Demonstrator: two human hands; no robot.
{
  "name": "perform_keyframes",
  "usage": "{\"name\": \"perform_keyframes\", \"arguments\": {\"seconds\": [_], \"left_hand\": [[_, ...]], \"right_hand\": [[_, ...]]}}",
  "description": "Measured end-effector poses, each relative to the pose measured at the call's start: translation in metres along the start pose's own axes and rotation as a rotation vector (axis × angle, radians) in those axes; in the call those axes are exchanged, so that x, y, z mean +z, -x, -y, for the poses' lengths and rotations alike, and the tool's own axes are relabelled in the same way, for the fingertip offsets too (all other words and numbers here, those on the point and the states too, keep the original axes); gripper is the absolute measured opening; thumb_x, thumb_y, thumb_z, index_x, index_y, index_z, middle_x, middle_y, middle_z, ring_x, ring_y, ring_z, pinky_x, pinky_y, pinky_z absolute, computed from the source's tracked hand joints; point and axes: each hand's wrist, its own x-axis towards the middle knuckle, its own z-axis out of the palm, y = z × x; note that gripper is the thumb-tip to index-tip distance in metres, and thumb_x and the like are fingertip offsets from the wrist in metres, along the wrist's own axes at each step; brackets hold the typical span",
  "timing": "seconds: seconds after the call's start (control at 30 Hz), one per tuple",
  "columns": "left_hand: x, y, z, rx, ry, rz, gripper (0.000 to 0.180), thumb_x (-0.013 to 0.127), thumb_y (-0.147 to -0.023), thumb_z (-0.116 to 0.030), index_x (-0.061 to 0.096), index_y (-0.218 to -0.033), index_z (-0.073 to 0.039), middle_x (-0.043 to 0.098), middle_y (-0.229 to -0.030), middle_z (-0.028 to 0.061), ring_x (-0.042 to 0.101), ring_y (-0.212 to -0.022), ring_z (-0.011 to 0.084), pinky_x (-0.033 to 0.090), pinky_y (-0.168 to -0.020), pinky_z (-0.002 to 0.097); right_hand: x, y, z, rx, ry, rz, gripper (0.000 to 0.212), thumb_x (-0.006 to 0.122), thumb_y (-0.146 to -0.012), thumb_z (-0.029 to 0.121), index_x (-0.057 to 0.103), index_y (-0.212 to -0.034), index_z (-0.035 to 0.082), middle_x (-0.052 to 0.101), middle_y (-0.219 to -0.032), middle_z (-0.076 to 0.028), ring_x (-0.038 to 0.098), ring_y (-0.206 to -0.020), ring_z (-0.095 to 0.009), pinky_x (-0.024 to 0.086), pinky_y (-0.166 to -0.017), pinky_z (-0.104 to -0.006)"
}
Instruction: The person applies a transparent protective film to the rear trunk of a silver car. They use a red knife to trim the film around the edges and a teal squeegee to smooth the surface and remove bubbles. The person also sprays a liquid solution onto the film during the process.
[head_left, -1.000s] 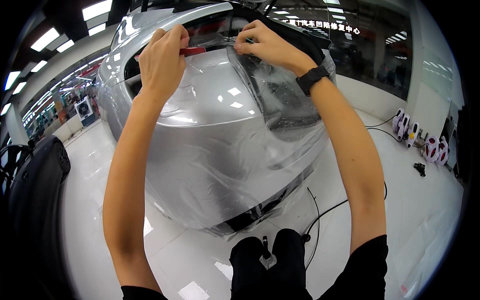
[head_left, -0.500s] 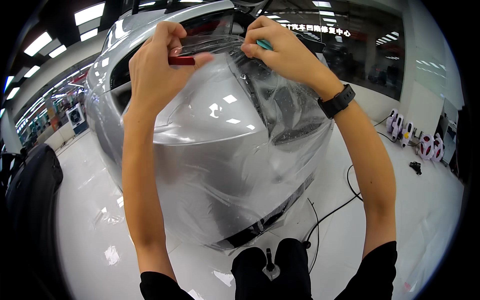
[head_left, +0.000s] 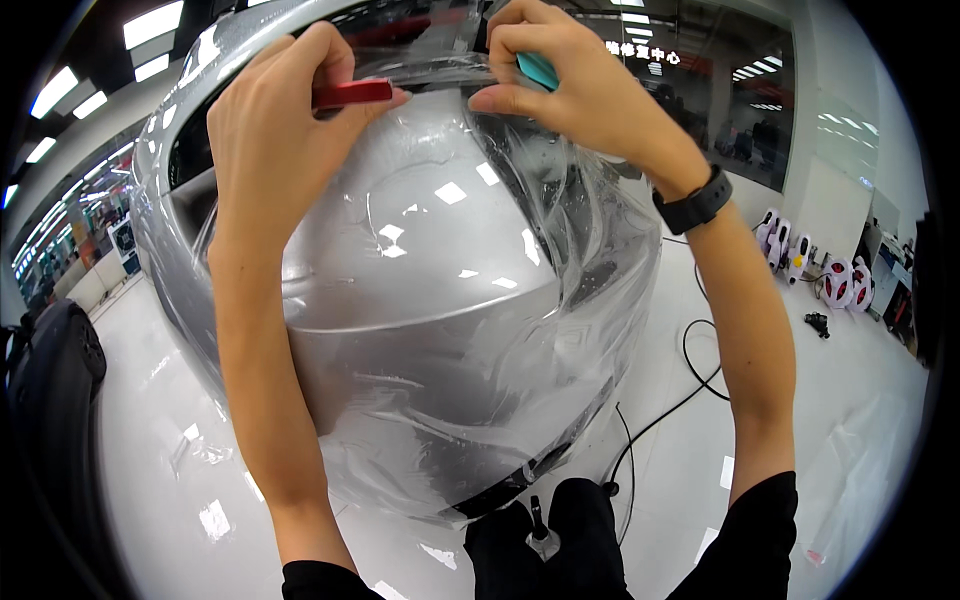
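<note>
A clear, wrinkled film (head_left: 440, 380) drapes over the rounded corner of a silver car (head_left: 385, 265), wet-looking with droplets on its darker part. Along its upper edge, both my hands are raised. My left hand (head_left: 265, 140) is closed around a flat red tool (head_left: 352, 93), its thumb stretched toward the film. My right hand (head_left: 575, 85), with a black watch on the wrist, has bent fingers around a teal squeegee (head_left: 538, 70). Film stretches between the two hands; how firmly the fingertips pinch it is hard to see.
Black cables (head_left: 660, 425) curl over the glossy white floor at right. Several white-and-red devices (head_left: 845, 283) stand by the far right wall, near a small black object (head_left: 817, 324). A dark vehicle (head_left: 60, 390) stands at the left edge.
The car's corner appears larger and nearer. My left hand has shifted left and slightly up, and my right hand has moved up a little, widening the gap. The film's folds lie differently.
</note>
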Motion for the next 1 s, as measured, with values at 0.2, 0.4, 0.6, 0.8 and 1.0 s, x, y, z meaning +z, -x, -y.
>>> {"name": "perform_keyframes", "arguments": {"seconds": [0.2,0.4,0.6,0.8,1.0], "left_hand": [[0.0,0.004,-0.001,-0.071,-0.08,0.082,0.059,0.096,-0.061,-0.042,0.052,-0.082,-0.009,0.052,-0.071,-0.0001,0.05,-0.066,0.0164,0.043,-0.064,0.0304],[0.004,0.006,0.001,-0.083,-0.155,0.057,0.058,0.095,-0.061,-0.045,0.054,-0.084,-0.01,0.057,-0.073,-0.0004,0.056,-0.068,0.0179,0.045,-0.065,0.0323],[0.005,0.006,0.001,0.013,-0.215,-0.006,0.058,0.094,-0.06,-0.049,0.058,-0.086,-0.011,0.061,-0.078,-0.0009,0.061,-0.071,0.0179,0.048,-0.064,0.0329],[0.004,0.007,0.001,0.02,-0.27,-0.021,0.058,0.093,-0.061,-0.05,0.059,-0.086,-0.011,0.06,-0.079,-0.0007,0.061,-0.071,0.0173,0.048,-0.063,0.0325],[0.01,0.012,0.001,0.019,-0.271,-0.063,0.056,0.093,-0.062,-0.049,0.063,-0.091,-0.012,0.061,-0.081,-0.0004,0.063,-0.073,0.017,0.05,-0.065,0.0322]], "right_hand": [[0.0,-0.006,0.021,0.103,-0.102,0.054,0.031,0.087,-0.077,0.021,0.059,-0.078,0.007,0.057,-0.1,-0.012,0.057,-0.098,-0.034,0.046,-0.083,-0.0425],[0.013,-0.002,0.025,0.107,0.037,-0.073,0.031,0.086,-0.078,0.025,0.061,-0.08,0.007,0.058,-0.1,-0.01,0.057,-0.098,-0.034,0.045,-0.084,-0.0434],[0.009,0.001,0.027,0.1,0.026,-0.122,0.031,0.085,-0.078,0.023,0.061,-0.08,0.005,0.057,-0.098,-0.01,0.056,-0.095,-0.032,0.043,-0.083,-0.0419],[0.013,0.002,0.03,0.137,0.02,-0.144,0.032,0.086,-0.077,0.022,0.059,-0.079,0.004,0.054,-0.094,-0.01,0.054,-0.092,-0.031,0.042,-0.082,-0.0409],[0.022,0.004,0.01,0.108,-0.076,-0.137,0.032,0.084,-0.079,0.022,0.058,-0.079,0.003,0.053,-0.093,-0.012,0.054,-0.092,-0.031,0.043,-0.082,-0.0405]]}}
